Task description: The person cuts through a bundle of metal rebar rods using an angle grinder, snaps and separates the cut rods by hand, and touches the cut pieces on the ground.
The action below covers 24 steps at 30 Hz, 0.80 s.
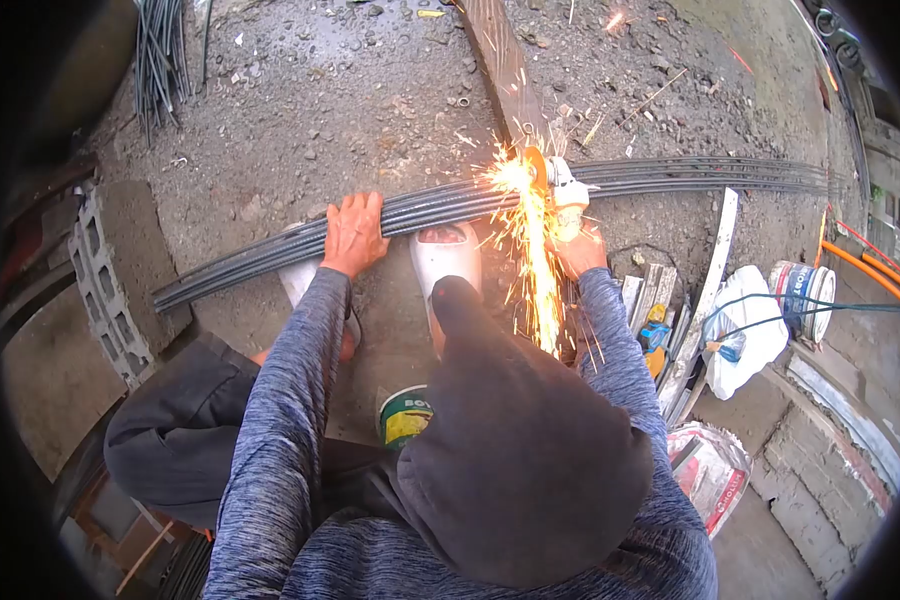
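A bundle of long, thin steel bars runs across the ground in front of me. My left hand is closed over the bars left of the middle, its fingers wrapped across their top. In my right hand is a white angle grinder, gripped by its body. Its orange-lit disc meets the bars, and bright sparks stream down toward my body. The sparks and glare hide the exact contact. Under the bars by the disc lies the end of a wooden beam.
My feet are just behind the bars, near the sparks. A hollow concrete block stands at left, more thin bars at upper left. To the right are metal strips, a white plastic bag and a paint bucket. A green-labelled bucket sits below.
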### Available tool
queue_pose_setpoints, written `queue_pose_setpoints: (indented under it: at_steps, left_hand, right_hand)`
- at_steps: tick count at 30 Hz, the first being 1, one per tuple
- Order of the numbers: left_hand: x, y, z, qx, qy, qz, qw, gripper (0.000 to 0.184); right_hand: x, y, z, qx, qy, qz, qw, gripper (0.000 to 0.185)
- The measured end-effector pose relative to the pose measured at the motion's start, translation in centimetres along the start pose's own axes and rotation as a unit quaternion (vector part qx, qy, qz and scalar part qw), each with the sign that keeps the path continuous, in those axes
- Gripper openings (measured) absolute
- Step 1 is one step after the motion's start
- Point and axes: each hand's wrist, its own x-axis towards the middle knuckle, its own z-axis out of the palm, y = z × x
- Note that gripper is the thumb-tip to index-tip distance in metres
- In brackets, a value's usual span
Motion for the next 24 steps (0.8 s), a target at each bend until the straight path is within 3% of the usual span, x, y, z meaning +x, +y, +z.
queue_pose_setpoints:
  at_steps: [5, 11, 14, 17, 21, 24]
  left_hand:
    - [0.0, 0.2, -0.3, 0.000, -0.004, -0.003, 1.000, 0.044]
    - [0.1, 0.2, -0.4, -0.002, -0.013, -0.010, 1.000, 0.044]
    - [0.1, 0.4, -0.6, -0.004, -0.010, -0.009, 1.000, 0.043]
    - [0.1, 0.2, -0.3, -0.003, -0.001, -0.004, 1.000, 0.044]
    - [0.0, 0.1, -0.2, -0.004, -0.001, -0.003, 1.000, 0.043]
    - [0.0, -0.1, 0.0, 0.002, 0.009, 0.004, 1.000, 0.043]
  right_hand:
    - [1.4, 1.8, 0.7, -0.004, -0.002, -0.045, 0.999, 0.061]
    - [-1.4, -2.0, -1.1, 0.012, -0.002, -0.029, 1.000, 0.057]
    - [-0.3, 0.1, -0.1, -0.052, 0.006, -0.037, 0.998, 0.052]
    - [0.5, 2.9, 1.1, -0.060, 0.008, -0.142, 0.988, 0.038]
    - [0.1, 2.9, 0.7, -0.072, -0.047, -0.116, 0.989, 0.038]
    - [0.5, 4.4, 1.5, -0.096, 0.005, -0.132, 0.986, 0.042]
